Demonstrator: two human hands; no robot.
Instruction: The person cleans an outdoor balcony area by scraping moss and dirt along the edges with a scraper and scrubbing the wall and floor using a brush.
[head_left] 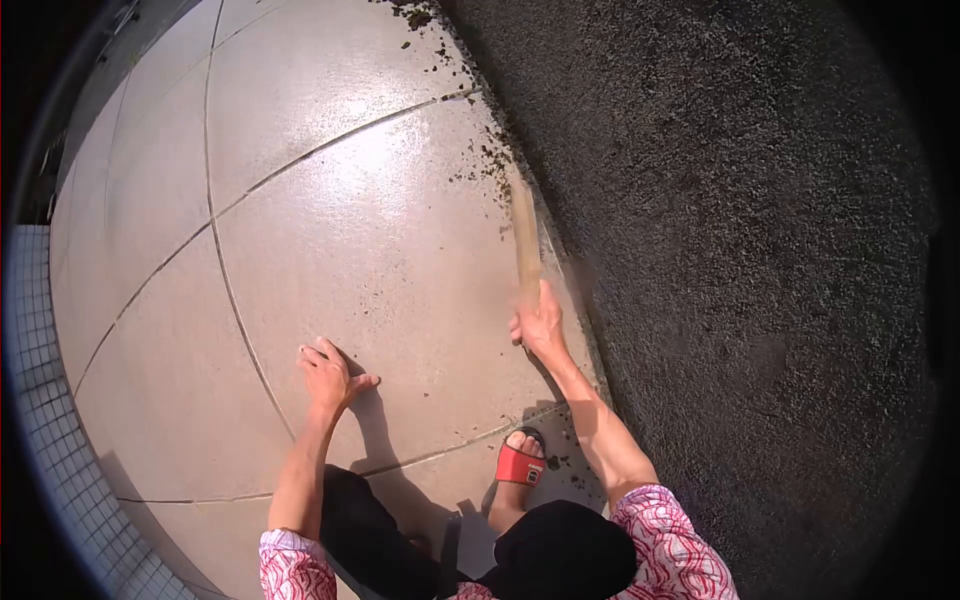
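Observation:
My right hand (539, 322) is wrapped round the near end of a long, light wooden tool (525, 240), which is blurred. The tool's far end is close to dark crumbs of dirt (495, 165) along the edge of the pale paving (320, 250). What that far end looks like cannot be made out. Over the paving to the left, my left hand (332, 376) has its fingers apart and holds nothing. Its shadow falls just beside it.
Dark, rough asphalt (740, 250) fills the right side beyond the paving edge. More dirt (415, 18) lies at the top. A red sandal (520, 466) is on my foot below. White tiles (45, 370) curve along the left, and grooves cross the paving.

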